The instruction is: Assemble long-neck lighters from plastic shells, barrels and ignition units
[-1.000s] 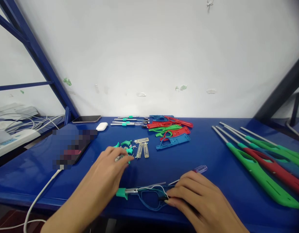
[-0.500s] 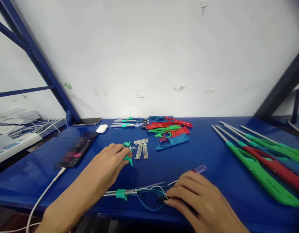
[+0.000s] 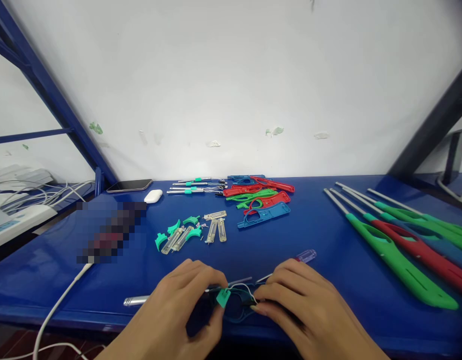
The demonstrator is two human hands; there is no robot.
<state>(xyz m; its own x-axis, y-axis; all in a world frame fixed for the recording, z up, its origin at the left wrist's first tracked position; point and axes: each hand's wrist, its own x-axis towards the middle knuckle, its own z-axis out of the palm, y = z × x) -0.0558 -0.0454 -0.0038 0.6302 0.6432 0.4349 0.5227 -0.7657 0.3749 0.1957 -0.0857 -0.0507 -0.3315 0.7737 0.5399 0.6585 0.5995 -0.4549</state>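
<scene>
Bordered farther off by clear tanks. Partly covering screwdriver with right grip, pinching black wired part. Pinching teal trigger in left grip, since drawn nearer.

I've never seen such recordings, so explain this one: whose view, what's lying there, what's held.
There is no machine here, only a person's bare hands. Every picture comes from one camera worn on the head, looking forward and down. The left hand pinches a teal trigger at a blue lighter shell half; the right hand touches a black part with a white wire, a screwdriver showing beyond it. On the table lie loose triggers, clear fuel tanks, metal tubes, coloured shell halves and, at right, long-necked lighters. A phone and earbud case lie back left.
</scene>
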